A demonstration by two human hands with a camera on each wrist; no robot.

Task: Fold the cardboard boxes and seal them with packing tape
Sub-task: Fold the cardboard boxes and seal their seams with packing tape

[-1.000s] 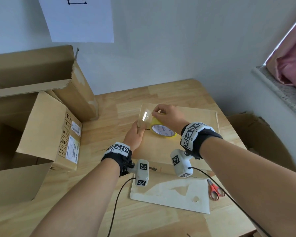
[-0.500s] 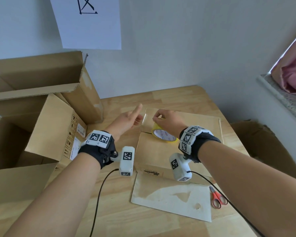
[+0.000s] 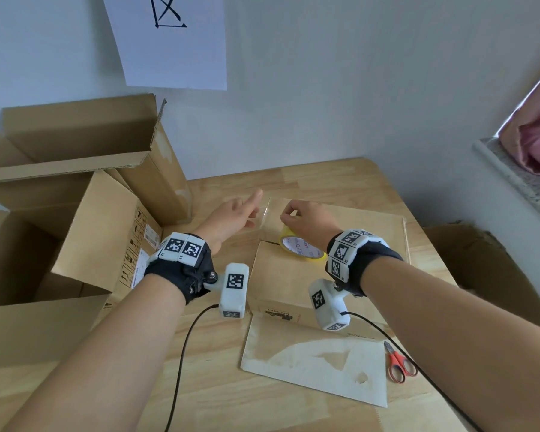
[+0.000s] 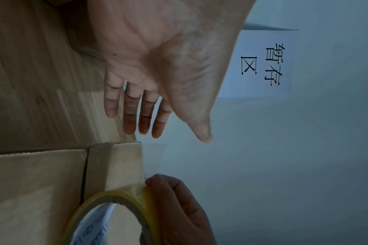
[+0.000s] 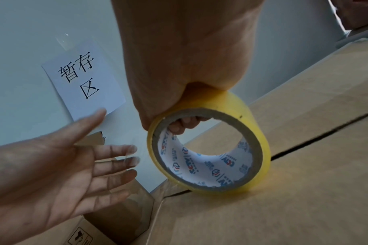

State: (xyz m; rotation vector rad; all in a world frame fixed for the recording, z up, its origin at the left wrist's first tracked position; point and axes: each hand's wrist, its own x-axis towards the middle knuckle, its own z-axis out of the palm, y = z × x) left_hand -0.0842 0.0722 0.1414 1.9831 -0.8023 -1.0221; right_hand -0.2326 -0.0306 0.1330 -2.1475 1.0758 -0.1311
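Packing tape roll [image 3: 300, 246] stood on the closed cardboard box [image 3: 296, 275], gripped by the right hand [image 3: 306, 218], while the left hand [image 3: 231, 218], spread, had let go of the clear strip [image 3: 267, 213], seemingly to smooth it down.

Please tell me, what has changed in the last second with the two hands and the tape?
The left hand let go of the clear tape end and drew away to the left, fingers now straight. The right hand still grips the yellow tape roll standing on the cardboard box. The scissors have not moved.
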